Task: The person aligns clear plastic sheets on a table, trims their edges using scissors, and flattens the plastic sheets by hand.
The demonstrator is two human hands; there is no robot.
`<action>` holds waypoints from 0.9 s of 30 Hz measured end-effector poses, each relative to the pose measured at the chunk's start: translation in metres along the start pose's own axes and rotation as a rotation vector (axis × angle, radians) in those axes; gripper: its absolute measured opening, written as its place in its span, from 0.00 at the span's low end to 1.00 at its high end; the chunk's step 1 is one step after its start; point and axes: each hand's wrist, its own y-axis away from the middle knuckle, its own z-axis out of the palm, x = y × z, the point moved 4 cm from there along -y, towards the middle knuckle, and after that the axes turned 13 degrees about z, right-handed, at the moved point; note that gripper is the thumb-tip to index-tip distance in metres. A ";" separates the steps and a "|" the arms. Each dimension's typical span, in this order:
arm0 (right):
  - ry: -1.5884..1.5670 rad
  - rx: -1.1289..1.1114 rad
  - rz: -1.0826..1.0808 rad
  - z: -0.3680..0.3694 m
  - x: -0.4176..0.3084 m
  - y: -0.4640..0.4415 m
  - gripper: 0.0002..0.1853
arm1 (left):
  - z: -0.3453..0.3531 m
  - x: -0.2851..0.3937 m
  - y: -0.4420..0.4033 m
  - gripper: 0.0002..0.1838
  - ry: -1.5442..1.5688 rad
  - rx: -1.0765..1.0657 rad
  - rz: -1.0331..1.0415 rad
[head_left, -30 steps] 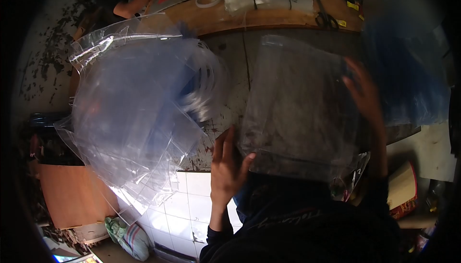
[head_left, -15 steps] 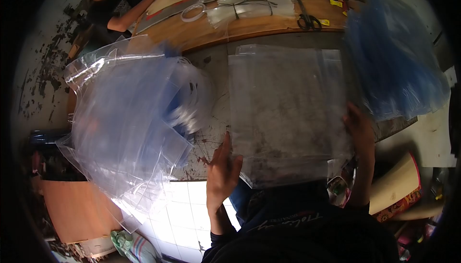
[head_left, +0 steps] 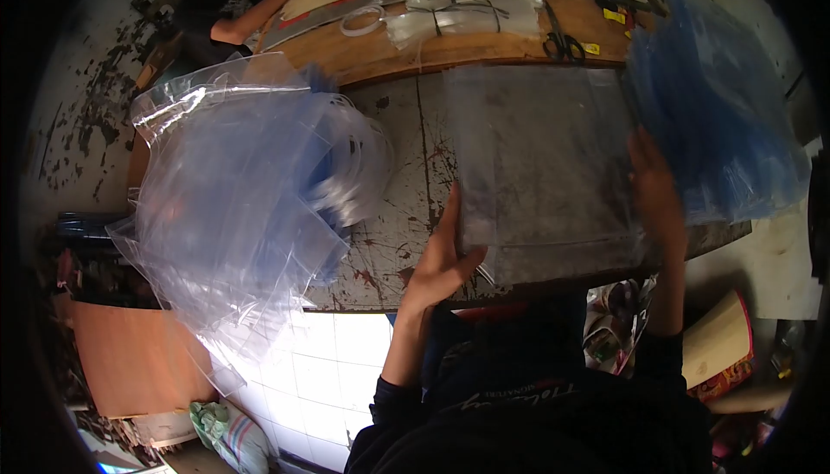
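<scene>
A flat stack of clear plastic sheets (head_left: 553,163) lies on the worn grey table (head_left: 402,240) in front of me. At its left edge is my left hand (head_left: 441,262), fingers extended along the side and thumb apart over the lower left corner. My right hand (head_left: 657,184) rests against the right edge, slightly blurred, its fingers pointing up along the plastic. Both hands touch the stack's sides, and neither is wrapped round it.
A large pile of clear plastic pieces (head_left: 233,188) covers the table's left. Bluish plastic sheets (head_left: 718,119) stand at the right. Behind are scissors (head_left: 564,45), a tape-like ring (head_left: 361,21) and tied clear strips (head_left: 467,14). Another person (head_left: 207,11) is at the upper left.
The plastic stack has shifted away from my body onto the table, its lower edge now farther forward. My left hand has moved forward and right with it; my right hand has moved down, then slightly up.
</scene>
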 end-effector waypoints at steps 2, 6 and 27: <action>0.012 -0.036 -0.067 -0.012 -0.028 0.015 0.32 | -0.008 -0.005 -0.006 0.40 -0.119 -0.007 0.031; -0.145 -0.248 -0.345 -0.031 -0.090 0.056 0.41 | -0.007 0.013 -0.011 0.35 -0.400 -0.007 0.028; -0.497 -0.144 -0.138 -0.037 -0.107 0.076 0.23 | -0.097 0.177 0.083 0.31 -1.909 0.308 -0.109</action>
